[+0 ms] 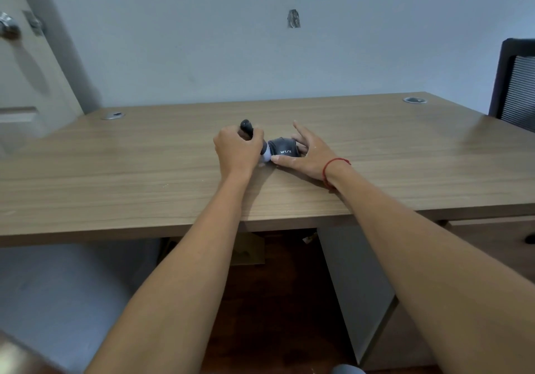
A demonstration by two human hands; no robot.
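Observation:
A small dark grey folded cloth item (283,148) with white lettering lies on the wooden desk (144,170), near its middle. My left hand (238,150) grips a dark rounded object (246,127) whose top sticks out above my fist; a pale part (266,155) shows below the fist, touching the grey item. My right hand (308,153) rests beside the grey item, thumb pressed along its near edge and fingers spread behind it. A red string sits on my right wrist.
Two round cable grommets (113,115) (415,100) sit at the desk's back corners. A black mesh chair (515,84) stands at the right, a door with a metal knob (8,27) at the left. A cabinet panel stands under the desk.

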